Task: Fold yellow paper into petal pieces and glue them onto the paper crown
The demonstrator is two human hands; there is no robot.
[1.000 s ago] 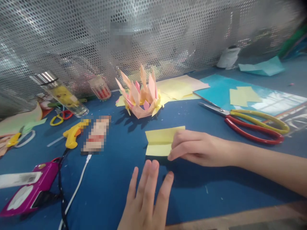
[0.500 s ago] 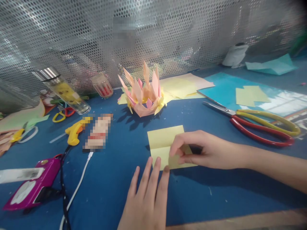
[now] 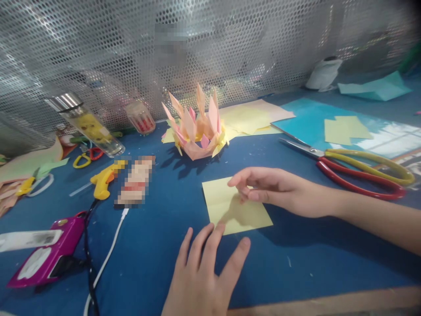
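A creased yellow paper square (image 3: 226, 210) lies flat on the blue table (image 3: 158, 245) in front of me. My left hand (image 3: 205, 274) rests flat below it, fingers spread, its fingertips touching the paper's near edge. My right hand (image 3: 279, 191) hovers just over the paper's far right part, fingers loosely extended and holding nothing. Behind the paper stands a folded pink and yellow paper crown (image 3: 197, 131).
Red and yellow scissors (image 3: 358, 169) lie to the right, beside a teal sheet (image 3: 305, 120) with yellow squares. On the left are a yellow glue gun (image 3: 103, 180), a magenta device (image 3: 46, 259) with cables, a clear bottle (image 3: 88, 127) and small scissors. A perforated metal screen (image 3: 131, 57) backs the table.
The yellow paper was folded in half, then my right hand opened it out flat and let go of it. My left hand shifted slightly and spread its fingers.
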